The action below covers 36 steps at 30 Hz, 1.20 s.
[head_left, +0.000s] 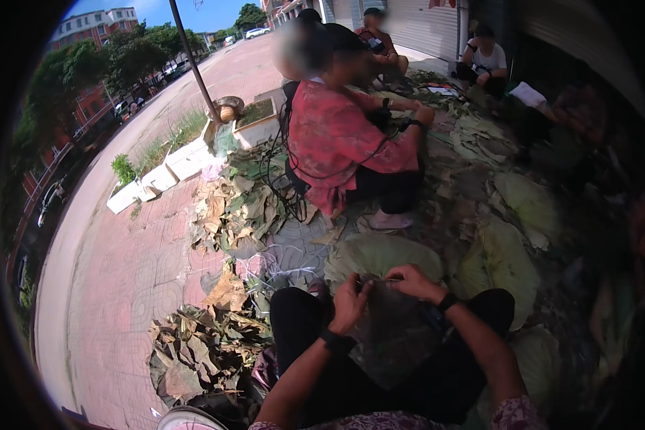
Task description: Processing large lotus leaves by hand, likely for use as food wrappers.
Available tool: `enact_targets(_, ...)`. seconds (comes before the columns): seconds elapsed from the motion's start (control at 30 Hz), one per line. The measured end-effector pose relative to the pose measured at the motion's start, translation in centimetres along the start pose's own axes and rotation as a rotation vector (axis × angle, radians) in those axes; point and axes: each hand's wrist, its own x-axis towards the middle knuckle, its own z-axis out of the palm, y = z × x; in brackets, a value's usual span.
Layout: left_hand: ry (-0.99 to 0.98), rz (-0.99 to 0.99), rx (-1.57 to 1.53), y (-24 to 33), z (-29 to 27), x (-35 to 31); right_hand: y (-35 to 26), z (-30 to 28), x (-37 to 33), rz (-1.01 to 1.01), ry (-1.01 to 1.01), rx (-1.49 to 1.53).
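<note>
Over my lap hangs a large dark dried leaf (390,319), probably a lotus leaf. My left hand (351,299) is closed, its thumb and fingers pinching the leaf's upper edge. Close by on the right, my right hand (416,283) is closed on the same edge with bent fingers. Just past both hands spreads a broad pale green leaf (387,254); whether it is joined to the held one I cannot tell. More big flat leaves (498,265) lie to the right of my hands.
Brown leaf scraps (201,351) are heaped by my left knee, with another pile (236,204) farther off. White string (290,266) lies on the paving. A person in a red shirt (337,143) squats ahead; other people sit beyond. White planters (186,159) line the left.
</note>
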Motion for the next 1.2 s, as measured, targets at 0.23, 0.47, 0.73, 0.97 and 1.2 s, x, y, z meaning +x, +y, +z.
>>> enact_targets(0.23,-0.295,0.024,-0.166,-1.6,1.7,0.0,-0.7,-0.9,-0.9,-0.022,-0.125,-0.015)
enact_targets(0.47,-0.245,0.065,-0.264,0.1,2.3,-0.3,-0.9,-1.4,-1.3,-0.028,-0.134,-0.092)
enact_targets(0.73,-0.125,0.413,-0.240,0.9,1.3,0.5,0.1,-1.4,-1.4,-0.141,-0.208,-0.202)
enact_targets(0.97,-0.118,0.113,-0.254,1.1,1.2,-0.1,0.1,-1.6,-2.1,-0.052,-0.143,-0.058)
enact_targets(1.2,-0.052,-0.021,-0.410,-0.3,0.7,1.4,1.5,-4.5,-2.2,0.000,0.096,-0.276)
